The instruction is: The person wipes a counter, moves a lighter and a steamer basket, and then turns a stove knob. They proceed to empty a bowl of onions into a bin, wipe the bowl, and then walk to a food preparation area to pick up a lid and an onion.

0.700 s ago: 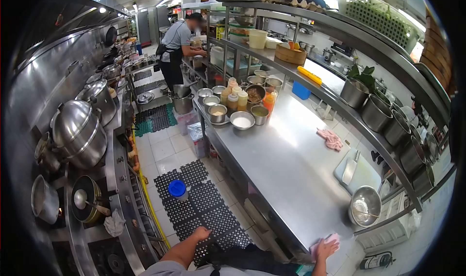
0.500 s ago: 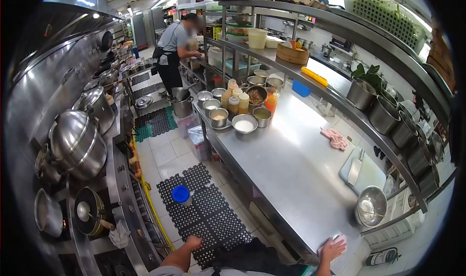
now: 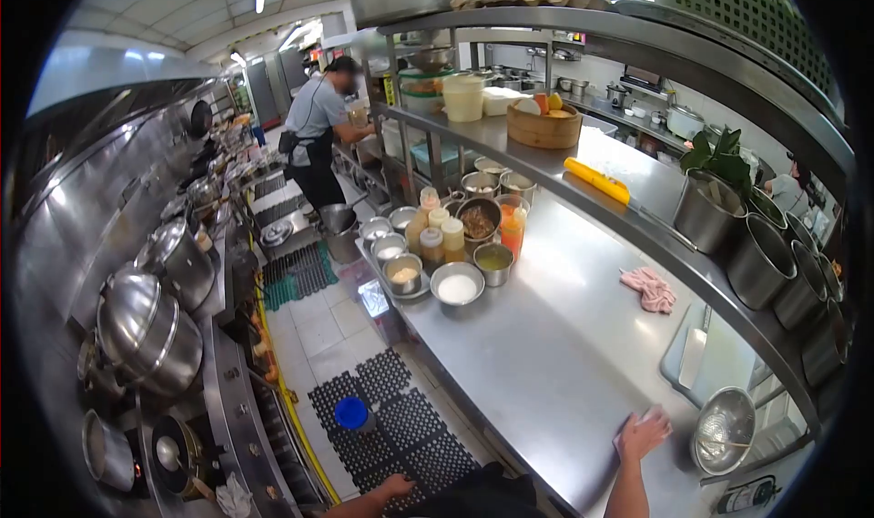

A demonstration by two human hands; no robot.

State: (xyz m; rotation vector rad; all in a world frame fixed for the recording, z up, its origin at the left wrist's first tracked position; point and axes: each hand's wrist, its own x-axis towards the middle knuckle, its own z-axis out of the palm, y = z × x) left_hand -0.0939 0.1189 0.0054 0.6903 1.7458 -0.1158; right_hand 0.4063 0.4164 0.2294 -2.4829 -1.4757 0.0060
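Note:
My right hand [image 3: 642,438] lies on the steel worktable [image 3: 546,372], pressing a small pale pink cloth [image 3: 655,412] against its surface. Only the cloth's edges show from under the fingers. Beside that hand, to the right, stands a metal bowl [image 3: 725,427] with a thin utensil inside. My left hand [image 3: 396,488] hangs low over the floor mat, fingers curled in, with nothing visible in it. Farther back on the table lies a crumpled pink cloth [image 3: 648,290].
A cleaver [image 3: 695,347] rests on a white cutting board [image 3: 728,363]. Squeeze bottles [image 3: 431,245] and metal bowls [image 3: 458,286] crowd the table's far end. A blue-lidded container [image 3: 352,414] stands on the floor mat. Stoves with pots [image 3: 109,450] line the left. A co-worker [image 3: 319,126] stands farther back.
My right hand and its cloth have moved farther up the table, away from the near edge. The camera view has shifted. The co-worker's hands are now raised higher.

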